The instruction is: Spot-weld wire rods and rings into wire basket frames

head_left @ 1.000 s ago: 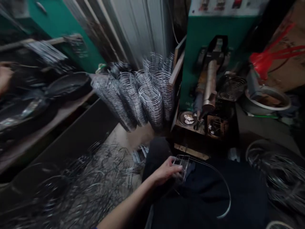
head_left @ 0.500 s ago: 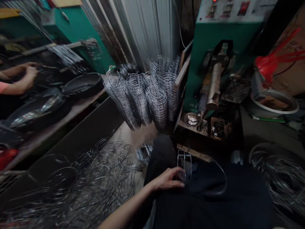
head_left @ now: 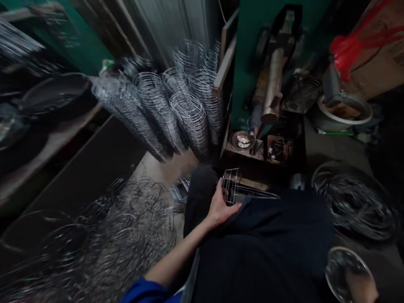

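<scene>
My left hand [head_left: 221, 207] grips a small wire frame [head_left: 231, 184] by its left side, above my dark-clothed lap [head_left: 261, 240]. The thumb points right, apart from the other fingers. From the frame, a thin wire loop [head_left: 265, 194] reaches to the right, seen nearly edge-on. At the lower right, my right hand [head_left: 361, 286] is inside a round metal bowl [head_left: 331, 273]. Its fingers are smeared and dark, so what they touch is hidden.
Stacks of wire rings [head_left: 189, 118] stand ahead. Loose wire pieces [head_left: 132, 235] cover the floor at left. A green machine [head_left: 246, 54] with a metal cylinder arm [head_left: 274, 84] is in front. Coiled wire [head_left: 353, 202] lies at right, below a basin [head_left: 344, 120].
My left hand has shifted up and left on the wire frame, which has turned so its loop looks flatter. My right hand and the bowl have come into view. The camera has tilted down.
</scene>
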`<move>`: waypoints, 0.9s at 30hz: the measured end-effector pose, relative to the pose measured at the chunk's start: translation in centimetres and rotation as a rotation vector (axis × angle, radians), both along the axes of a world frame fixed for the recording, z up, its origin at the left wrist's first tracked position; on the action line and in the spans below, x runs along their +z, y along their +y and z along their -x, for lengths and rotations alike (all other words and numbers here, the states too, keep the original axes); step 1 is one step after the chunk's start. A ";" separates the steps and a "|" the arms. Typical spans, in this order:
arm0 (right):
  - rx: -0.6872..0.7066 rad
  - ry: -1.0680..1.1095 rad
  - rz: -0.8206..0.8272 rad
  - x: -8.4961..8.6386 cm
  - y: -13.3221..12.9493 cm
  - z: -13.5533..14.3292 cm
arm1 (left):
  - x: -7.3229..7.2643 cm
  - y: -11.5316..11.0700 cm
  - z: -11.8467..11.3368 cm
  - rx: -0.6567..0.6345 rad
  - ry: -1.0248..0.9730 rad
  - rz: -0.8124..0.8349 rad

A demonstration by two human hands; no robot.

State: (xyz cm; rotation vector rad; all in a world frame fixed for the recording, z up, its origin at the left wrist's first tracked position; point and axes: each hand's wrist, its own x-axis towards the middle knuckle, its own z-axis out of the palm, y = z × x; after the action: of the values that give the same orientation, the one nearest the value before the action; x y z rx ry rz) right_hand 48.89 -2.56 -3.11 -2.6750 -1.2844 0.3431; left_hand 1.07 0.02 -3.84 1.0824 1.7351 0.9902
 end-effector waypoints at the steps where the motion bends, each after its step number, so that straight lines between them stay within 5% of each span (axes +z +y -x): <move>1: -0.052 -0.002 -0.045 -0.3 0.8 -0.4 | 0.1 0.3 -0.2 0.022 -0.007 0.003; 3: -0.043 0.077 -0.242 0.4 3.5 0.2 | 0.2 1.1 -0.7 0.058 -0.017 -0.014; 5: 0.147 0.268 -0.422 2.2 7.0 3.4 | 0.4 2.1 -1.0 0.067 0.010 -0.059; 9: 0.802 0.616 -0.446 6.2 13.3 15.2 | 1.5 4.3 -1.1 0.079 0.126 -0.169; 13: 1.247 0.589 -0.509 6.6 16.3 24.3 | 2.6 6.1 -0.7 0.124 0.185 -0.241; 17: 1.332 0.433 -0.560 5.3 17.8 26.9 | 3.0 7.4 -0.1 0.145 0.215 -0.291; 27: 1.342 0.021 -0.570 4.6 19.2 28.2 | 2.8 9.9 0.8 0.152 0.133 -0.264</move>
State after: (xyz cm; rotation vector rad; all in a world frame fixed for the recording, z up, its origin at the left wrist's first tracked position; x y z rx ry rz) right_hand 20.68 16.68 1.52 -1.0542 -2.4729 0.0816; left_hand 0.30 9.94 -1.01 1.2193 1.8521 1.2958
